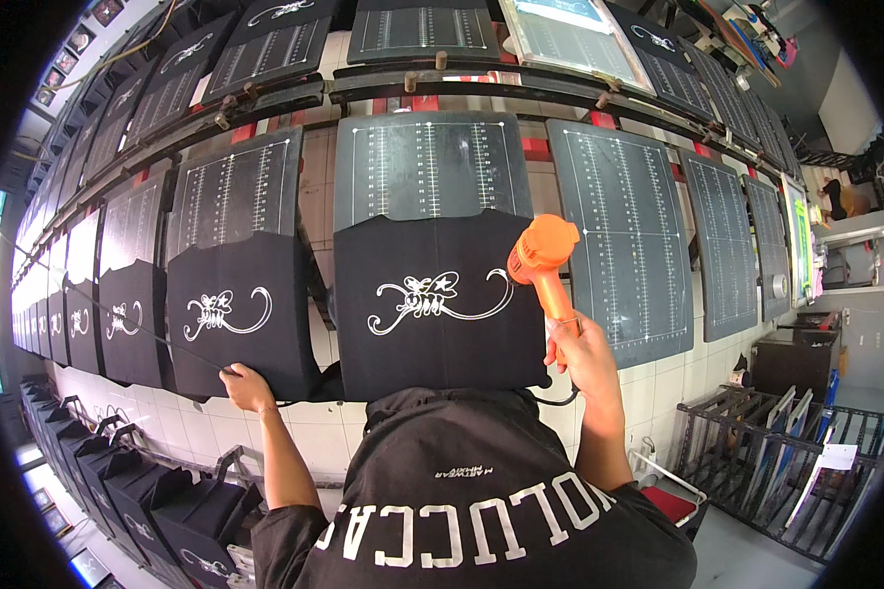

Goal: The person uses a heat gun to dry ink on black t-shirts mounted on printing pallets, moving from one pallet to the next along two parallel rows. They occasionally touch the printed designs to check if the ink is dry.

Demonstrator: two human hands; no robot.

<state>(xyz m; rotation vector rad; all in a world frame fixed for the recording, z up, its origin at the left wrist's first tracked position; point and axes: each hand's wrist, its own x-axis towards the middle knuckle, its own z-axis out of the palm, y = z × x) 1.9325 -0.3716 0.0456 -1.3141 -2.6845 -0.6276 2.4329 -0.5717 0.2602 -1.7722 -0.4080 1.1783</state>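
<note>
Right now the right hand (581, 346) is wrapped tight around the handle of an orange heat gun (542, 257), just right of the frame's centre. The gun's long axis runs up and slightly left from the fist, its round body sitting over the right edge of the black fabric piece (432, 314) spread on the central platen (427, 167). The white swirling print (432, 296) lies to the left of the gun — close by, its right-hand curl nearly reaching the gun's nose, the bulk of it further toward the frame's middle. So the print extends sideways, left to right, while the gun stands roughly upright across that line.

The left hand (246, 385) rests at the lower edge of the neighbouring black piece (236, 314), left of centre, fingers curled down onto the cloth's hem; whether it pinches the cloth or only presses it I cannot tell. That piece carries a similar white print (228, 312). Of the two hands, the right is plainly nearer the central print — the left is well apart from it, one board over.
</note>
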